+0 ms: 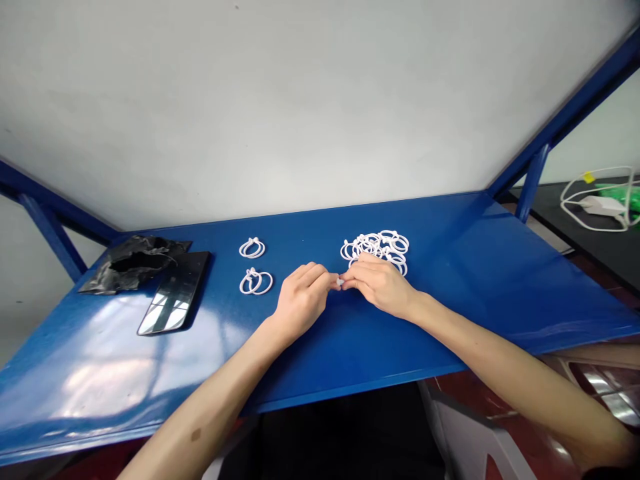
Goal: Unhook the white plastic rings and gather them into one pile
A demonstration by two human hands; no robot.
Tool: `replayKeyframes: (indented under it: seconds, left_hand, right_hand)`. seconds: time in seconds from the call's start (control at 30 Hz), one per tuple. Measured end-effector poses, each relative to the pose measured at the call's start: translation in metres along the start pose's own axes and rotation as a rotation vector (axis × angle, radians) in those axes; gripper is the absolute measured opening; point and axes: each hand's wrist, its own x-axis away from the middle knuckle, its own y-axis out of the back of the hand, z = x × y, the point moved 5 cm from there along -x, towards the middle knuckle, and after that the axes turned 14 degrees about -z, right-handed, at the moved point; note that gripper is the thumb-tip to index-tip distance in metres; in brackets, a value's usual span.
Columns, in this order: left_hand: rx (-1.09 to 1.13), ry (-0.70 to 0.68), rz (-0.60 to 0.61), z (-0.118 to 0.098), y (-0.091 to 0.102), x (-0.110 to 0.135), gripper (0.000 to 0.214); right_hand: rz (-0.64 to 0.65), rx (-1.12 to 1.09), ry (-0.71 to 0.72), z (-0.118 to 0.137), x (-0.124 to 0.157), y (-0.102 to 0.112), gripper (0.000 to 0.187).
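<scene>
My left hand (301,298) and my right hand (380,285) meet over the middle of the blue shelf (475,267). Their fingertips pinch a small white ring piece (340,282) between them; most of it is hidden by the fingers. Just behind my right hand lies a pile of several white plastic rings (379,247). To the left lie two separate bundles of white rings, one farther back (252,248) and one nearer (255,282).
A black phone (175,301) lies face up at the left, with a crumpled black plastic bag (133,262) behind it. A white wall backs the shelf. Blue frame struts run at both sides. A white cable and charger (597,203) lie on a dark table at right.
</scene>
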Motion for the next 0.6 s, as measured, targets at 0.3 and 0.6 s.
replayKeyframes:
  seconds: [0.3, 0.6]
  left_hand:
    - [-0.302, 0.163, 0.071, 0.05, 0.016, -0.015, 0.028]
    - [-0.772, 0.577, 0.352, 0.135, 0.048, 0.013, 0.029]
  right_hand:
    - [-0.156, 0.247, -0.127, -0.024, -0.012, 0.025, 0.022]
    - [-0.026, 0.711, -0.533, -0.086, -0.002, 0.07, 0.015]
